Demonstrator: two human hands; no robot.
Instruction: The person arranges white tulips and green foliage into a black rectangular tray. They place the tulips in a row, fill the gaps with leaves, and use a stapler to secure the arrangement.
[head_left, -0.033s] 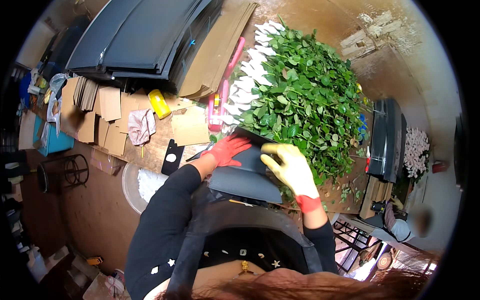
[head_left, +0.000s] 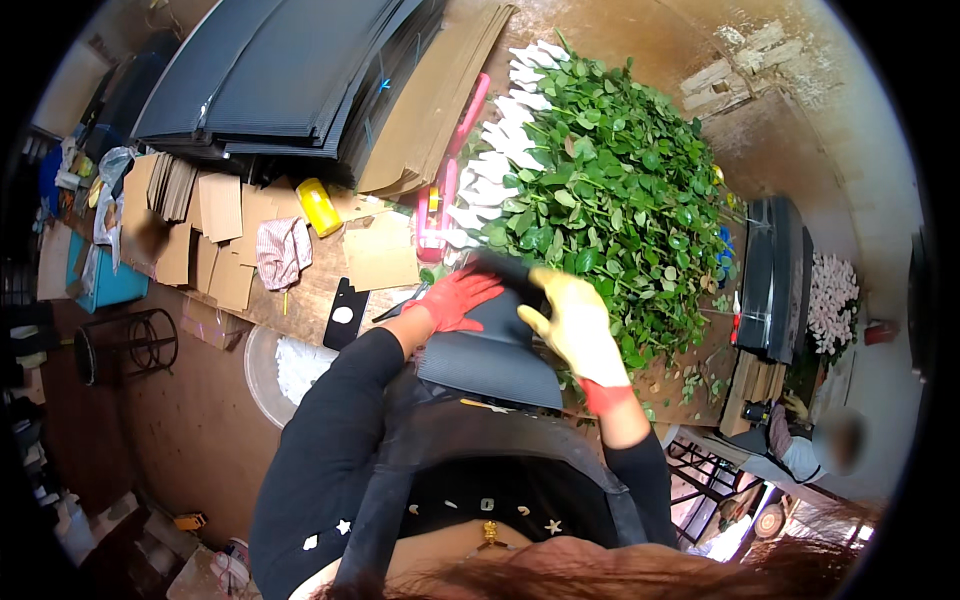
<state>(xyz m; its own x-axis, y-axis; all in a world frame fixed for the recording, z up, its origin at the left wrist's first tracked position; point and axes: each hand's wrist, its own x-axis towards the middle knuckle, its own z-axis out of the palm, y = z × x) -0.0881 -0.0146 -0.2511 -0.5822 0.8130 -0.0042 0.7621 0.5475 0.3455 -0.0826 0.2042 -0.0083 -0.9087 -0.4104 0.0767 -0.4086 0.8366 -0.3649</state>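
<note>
A dark grey corrugated plastic sheet (head_left: 488, 368) lies folded at the table's front edge, close to my body. My left hand (head_left: 458, 300), in a red glove, rests flat on it with the fingers stretched out. A narrow black flap (head_left: 505, 268) stands up along its far side. My right hand (head_left: 572, 318), in a pale yellow glove with a red cuff, touches the right end of that flap; its thumb is apart from the fingers. The right fingertips are smeared by motion. Beyond the sheet lies a big pile of leafy green stems (head_left: 610, 200) with white-wrapped heads (head_left: 490, 185) facing left.
Stacks of grey corrugated sheets (head_left: 280, 80) and brown cardboard (head_left: 435, 110) stand far left. Cardboard pieces (head_left: 380, 255), a yellow cup (head_left: 318, 207), a checked cloth (head_left: 284, 252) and a pink tray (head_left: 432, 220) lie left. A clear tub (head_left: 262, 375) is below the edge. Another person (head_left: 800, 455) works at right.
My right hand has shifted slightly farther away and its fingers have come onto the black flap, which has moved a little and blurred. The left hand has stayed in place.
</note>
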